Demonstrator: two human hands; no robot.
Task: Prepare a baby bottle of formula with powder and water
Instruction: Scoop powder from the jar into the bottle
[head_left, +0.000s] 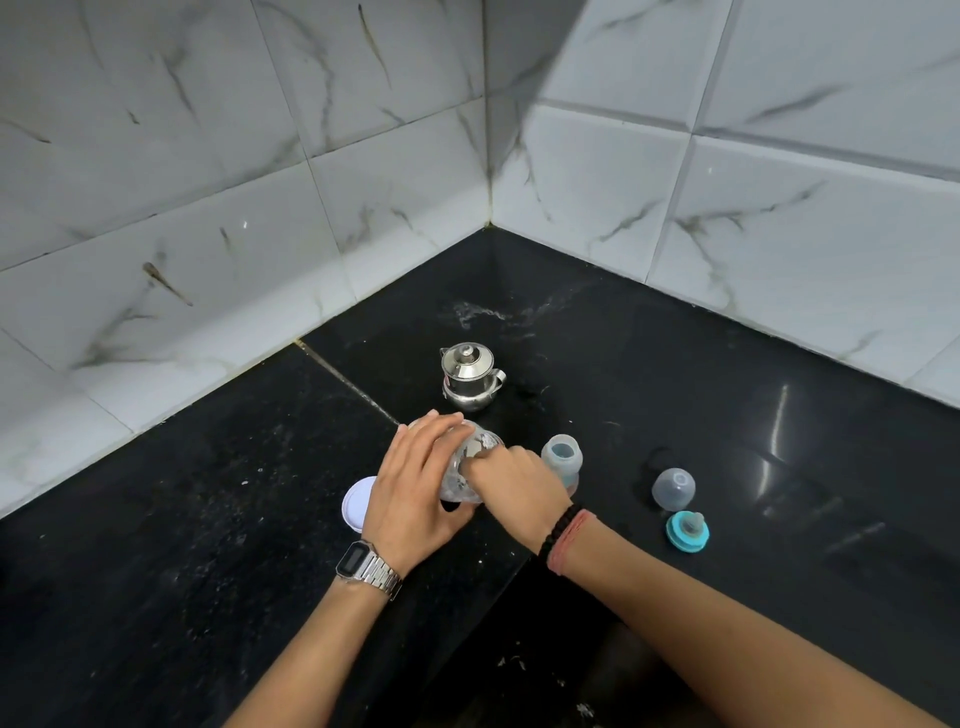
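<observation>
Your left hand (415, 483) grips the tilted powder jar (470, 467) so your right hand (514, 480), fingers clenched, reaches inside; open bottle (562, 460) waits beside.

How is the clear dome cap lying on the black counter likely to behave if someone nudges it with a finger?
The dome cap looks like thin translucent plastic, so it is probably light and would skid easily on the glossy counter. Its rounded shape suggests it may rock or roll rather than stay put. It seems unlikely to break.
</observation>
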